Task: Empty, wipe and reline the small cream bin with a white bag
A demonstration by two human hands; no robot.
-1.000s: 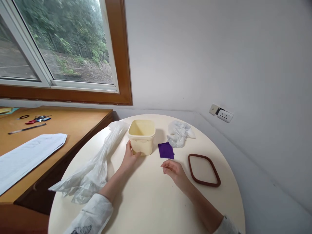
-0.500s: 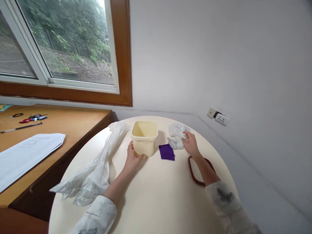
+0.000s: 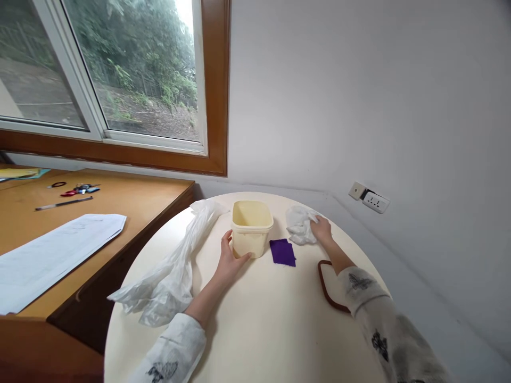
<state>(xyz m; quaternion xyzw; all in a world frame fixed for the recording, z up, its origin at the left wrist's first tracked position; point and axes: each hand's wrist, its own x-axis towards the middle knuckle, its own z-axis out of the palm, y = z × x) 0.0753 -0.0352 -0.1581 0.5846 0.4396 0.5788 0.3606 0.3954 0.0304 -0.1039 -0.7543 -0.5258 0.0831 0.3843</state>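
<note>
A cream plastic tub (image 3: 250, 239) stands upright and open-topped at the far part of the round table (image 3: 255, 330). My left hand (image 3: 232, 261) grips its lower part, fingers along the left side and thumb across the front. To the right, my right hand (image 3: 321, 230) pinches the right edge of a crumpled white plastic bag (image 3: 299, 224) lying on the table; some fingertips are hidden. Between tub and bag lies a small purple cloth piece (image 3: 282, 252). A brown rounded frame-like ring (image 3: 328, 291) sits partly under my right forearm.
A long white plastic bag (image 3: 175, 271) stretches along the table's left side. On the wooden desk (image 3: 159, 194) at left are paper sheets (image 3: 67, 255), a pen (image 3: 64, 203) and keys (image 3: 82, 189). A wall socket (image 3: 375, 202) is at right.
My right hand has closed on the crumpled bag, which it was only reaching over before. My left hand stays on the tub. The whole view has turned slightly left.
</note>
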